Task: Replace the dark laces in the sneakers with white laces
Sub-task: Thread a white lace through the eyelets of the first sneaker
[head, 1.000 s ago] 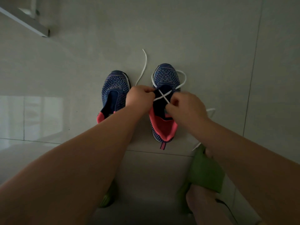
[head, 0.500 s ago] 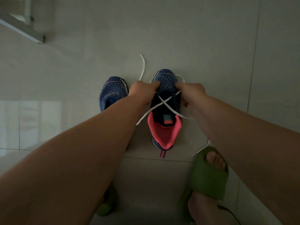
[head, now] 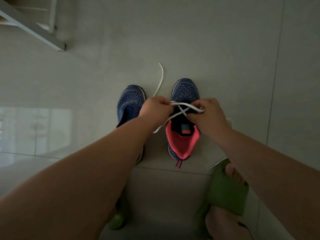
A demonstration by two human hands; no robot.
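Two hands (head: 156, 110) (head: 210, 116), two sneakers (head: 130, 104) (head: 184, 135)

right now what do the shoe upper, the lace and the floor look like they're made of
Right sneaker upper: probably knit fabric, matte, showing rows of woven dashes. White lace: likely flat woven cord, limp and matte. Floor: seemingly glazed tile, glossy, with grout lines and a window reflection.

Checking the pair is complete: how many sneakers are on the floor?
2: left sneaker beside the left hand, unlaced; right sneaker under both hands, white lace crossing it.
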